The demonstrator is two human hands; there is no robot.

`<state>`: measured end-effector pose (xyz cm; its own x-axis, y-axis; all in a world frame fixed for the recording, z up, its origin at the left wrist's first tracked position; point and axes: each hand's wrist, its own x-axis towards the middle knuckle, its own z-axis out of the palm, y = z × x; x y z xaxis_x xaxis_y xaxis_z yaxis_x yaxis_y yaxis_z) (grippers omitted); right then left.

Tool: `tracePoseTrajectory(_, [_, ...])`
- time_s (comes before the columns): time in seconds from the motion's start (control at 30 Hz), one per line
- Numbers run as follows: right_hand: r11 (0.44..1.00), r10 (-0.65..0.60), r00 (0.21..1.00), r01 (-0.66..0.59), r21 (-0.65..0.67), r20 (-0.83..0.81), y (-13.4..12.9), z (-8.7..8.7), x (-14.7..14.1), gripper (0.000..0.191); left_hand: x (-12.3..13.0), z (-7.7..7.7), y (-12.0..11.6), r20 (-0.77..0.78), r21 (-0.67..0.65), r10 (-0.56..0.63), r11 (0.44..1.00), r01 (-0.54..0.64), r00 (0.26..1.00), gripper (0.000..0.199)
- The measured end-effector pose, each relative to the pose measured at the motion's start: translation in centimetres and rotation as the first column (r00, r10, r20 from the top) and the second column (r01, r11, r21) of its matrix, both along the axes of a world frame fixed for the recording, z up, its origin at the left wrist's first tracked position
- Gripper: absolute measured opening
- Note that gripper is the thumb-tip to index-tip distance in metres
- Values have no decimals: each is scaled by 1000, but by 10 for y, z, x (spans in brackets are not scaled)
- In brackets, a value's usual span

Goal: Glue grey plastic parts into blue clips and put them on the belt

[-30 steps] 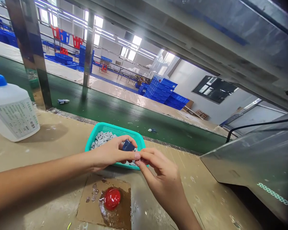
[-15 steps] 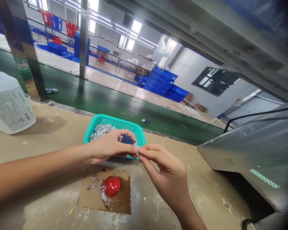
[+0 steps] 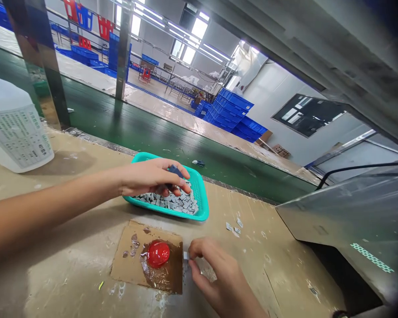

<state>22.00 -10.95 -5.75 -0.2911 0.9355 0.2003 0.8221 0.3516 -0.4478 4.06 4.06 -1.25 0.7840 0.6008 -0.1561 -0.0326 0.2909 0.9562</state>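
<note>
My left hand (image 3: 155,176) is over the green basket (image 3: 204,207), its fingers curled round a dark blue piece (image 3: 175,171). Small grey-white pieces (image 3: 182,204) fill much of the basket below it. My right hand (image 3: 215,271) pinches a small whitish piece (image 3: 186,255) between thumb and fingertips, at the right edge of a brown cardboard square (image 3: 126,260). On that wet-looking cardboard sits a shiny red round object (image 3: 158,253).
A large white bottle (image 3: 16,128) stands at the left. Several small grey pieces (image 3: 238,230) lie right of the basket. Behind runs a green conveyor (image 3: 146,132) carrying a small dark item (image 3: 199,163). A metal housing (image 3: 351,212) is at the right.
My right hand has moved away from my left hand, down to the cardboard's edge, and now shows a whitish piece. My left hand has lifted slightly, keeping the dark blue piece. The view has shifted a little.
</note>
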Motion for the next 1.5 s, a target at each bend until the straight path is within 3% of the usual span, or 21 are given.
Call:
tracePoseTrajectory(0.13, [999, 15, 1000, -15, -39, 0, -5, -20, 5, 18, -6, 5, 5, -17, 53, 4, 999, -3, 1000, 22])
tracePoseTrajectory(0.3, [998, 39, 999, -38, 49, -21, -4, -28, 4, 18, -6, 3, 5, -22, 117, -7, 993, 10, 1000, 21])
tracePoseTrajectory(0.53, [989, 80, 996, -74, 131, -43, -4, -28, 2, 18, -4, 0, 5, -12, 127, 15, 992, -14, 1000, 24])
tracePoseTrajectory(0.77, [988, 79, 995, -70, 137, -59, -4, -26, 0, 19, 1, -3, 4, 50, -81, 96, 992, -92, 994, 25])
tracePoseTrajectory(1.07, [977, 49, 994, -26, 210, -103, -4, -11, -6, 17, 1, -14, 7, 87, -1, -31, 1000, 31, 996, 23])
tracePoseTrajectory(1.3, [984, 83, 988, -61, 166, -128, -2, -3, -8, 18, 7, -20, 6, 29, -92, -3, 996, 5, 1000, 21])
tracePoseTrajectory(1.4, [985, 86, 990, -67, 158, -113, 1, 1, -6, 17, 8, -21, 4, -23, 20, -3, 1000, 4, 1000, 26])
tracePoseTrajectory(1.5, [993, 51, 985, -33, 112, -167, 3, 14, -2, 17, 6, -20, 1, -148, 319, 1, 947, 47, 989, 28])
